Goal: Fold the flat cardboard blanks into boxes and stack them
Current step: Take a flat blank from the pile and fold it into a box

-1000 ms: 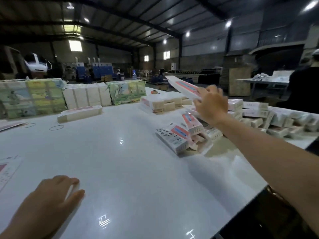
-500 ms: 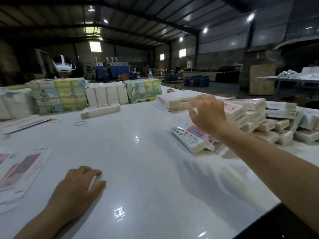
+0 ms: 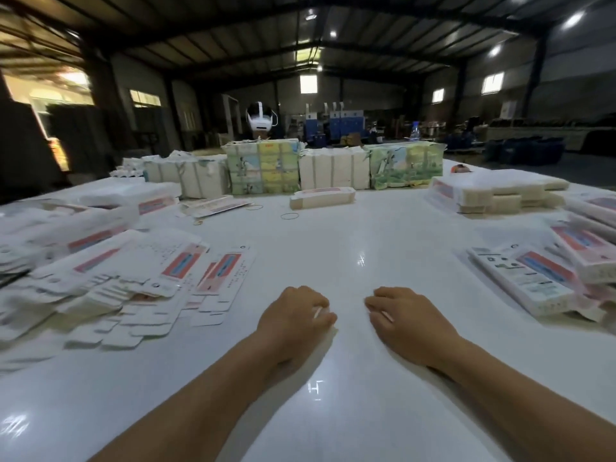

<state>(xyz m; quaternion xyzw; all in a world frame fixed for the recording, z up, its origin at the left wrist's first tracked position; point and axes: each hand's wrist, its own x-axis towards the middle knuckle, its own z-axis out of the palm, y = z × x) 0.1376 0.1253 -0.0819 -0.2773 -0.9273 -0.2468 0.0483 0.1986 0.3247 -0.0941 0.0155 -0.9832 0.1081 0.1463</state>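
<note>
Your left hand [image 3: 295, 316] and right hand [image 3: 401, 316] both rest palm-down on the white bench [image 3: 360, 411], close together but not touching, directly in front of you. The fingers of each curl loosely under toward the bench top and hold nothing; a pale glint shows on a finger of each hand, too small to make out.

To the left of your left hand lies a loose, overlapping spread of flat cardboard blanks [image 3: 186, 275], white with red-and-blue panels, their tabs fanned toward you. The nearest blank lies just beside your left hand without touching it. Farther left, more blanks pile up, blurred.

To the right of your right hand, well apart from it, folded boxes [image 3: 523, 278] lie stacked, the nearest one lying flat with its printed side up. More boxes sit behind it toward the bench's right edge.

Beyond both hands, near the far side of the bench, a single folded box [image 3: 321, 197] lies on its own, with a rubber band [image 3: 289, 215] just in front of it. Behind that stands a row of wrapped bundles [image 3: 333, 168], some white, some with coloured pictures. A stack of banded blanks [image 3: 493, 193] sits far right of them.
</note>
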